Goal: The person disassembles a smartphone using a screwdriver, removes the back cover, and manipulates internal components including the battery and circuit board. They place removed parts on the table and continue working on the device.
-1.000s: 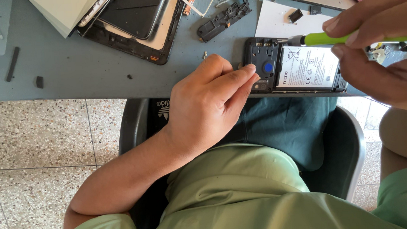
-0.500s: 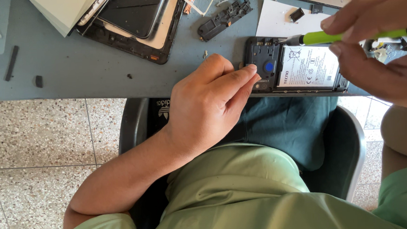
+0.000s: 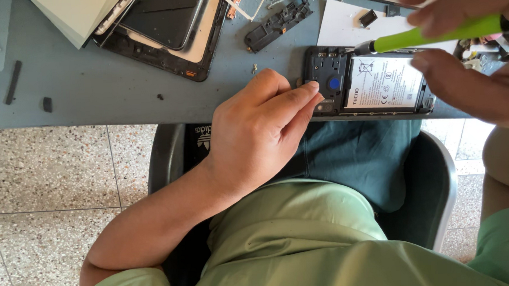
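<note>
Lying backless, the opened phone [image 3: 367, 82] shows its white battery [image 3: 383, 82].

The right hand [image 3: 470, 50] now sits higher than a second ago, its fingers lifted toward the top edge of view. The green screwdriver [image 3: 434, 34] tilts more steeply, and its dark tip rests farther left on the opened phone [image 3: 367, 82].
</note>
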